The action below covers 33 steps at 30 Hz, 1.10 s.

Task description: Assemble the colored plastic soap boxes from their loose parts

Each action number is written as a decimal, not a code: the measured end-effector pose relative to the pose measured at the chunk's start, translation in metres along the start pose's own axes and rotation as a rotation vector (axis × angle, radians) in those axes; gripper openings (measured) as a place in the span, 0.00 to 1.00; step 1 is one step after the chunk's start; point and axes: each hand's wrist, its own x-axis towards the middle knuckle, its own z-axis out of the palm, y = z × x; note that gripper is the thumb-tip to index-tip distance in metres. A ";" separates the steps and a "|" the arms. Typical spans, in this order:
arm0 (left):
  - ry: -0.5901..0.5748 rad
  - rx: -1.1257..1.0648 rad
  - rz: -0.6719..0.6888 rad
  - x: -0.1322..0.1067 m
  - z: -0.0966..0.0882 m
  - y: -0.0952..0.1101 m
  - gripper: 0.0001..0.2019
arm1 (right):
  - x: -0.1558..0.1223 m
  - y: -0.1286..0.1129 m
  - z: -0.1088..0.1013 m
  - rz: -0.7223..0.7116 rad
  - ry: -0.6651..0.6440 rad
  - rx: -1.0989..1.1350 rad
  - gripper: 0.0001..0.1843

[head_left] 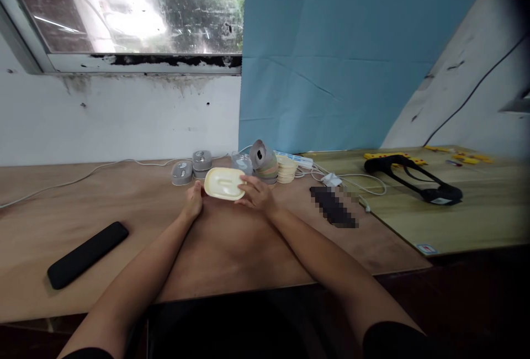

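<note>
A cream-coloured, shallow plastic piece (224, 183), rounded and oblong with an oval shape in its middle, is held up above the wooden table. My left hand (193, 200) is closed at its left edge, most of its fingers hidden. On the opposite side, my right hand (257, 193) grips the right edge, thumb below and fingers over the top. Right behind the piece are a small clear item (242, 163) and a pile of grey rounded shells (261, 156). Beside them rises a stack of cream pieces (286, 170).
Grey rounded cases (201, 161) stand at the back left. A long black object (88, 255) lies at the front left. White cables (356, 175) and a blurred-out dark item (334, 207) are to the right. Farther right, a black strap-like frame (414, 179) rests on another tabletop (397, 221).
</note>
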 end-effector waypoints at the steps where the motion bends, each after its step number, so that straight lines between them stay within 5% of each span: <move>1: 0.003 -0.016 0.002 0.001 0.000 0.000 0.37 | 0.000 0.006 -0.005 0.023 0.081 -0.041 0.22; 6: -0.012 0.003 -0.001 0.004 0.001 -0.005 0.34 | -0.005 0.049 -0.044 0.470 0.565 -0.218 0.24; 9: -0.038 0.010 -0.003 0.004 0.001 -0.007 0.34 | -0.021 0.076 -0.063 0.672 0.685 -0.213 0.22; 16: -0.062 -0.006 -0.038 0.001 0.002 -0.003 0.35 | -0.065 0.112 -0.059 0.850 0.462 -0.284 0.23; 33: -0.075 -0.039 -0.077 -0.001 0.003 0.003 0.37 | -0.065 0.117 -0.055 0.744 0.105 -0.447 0.21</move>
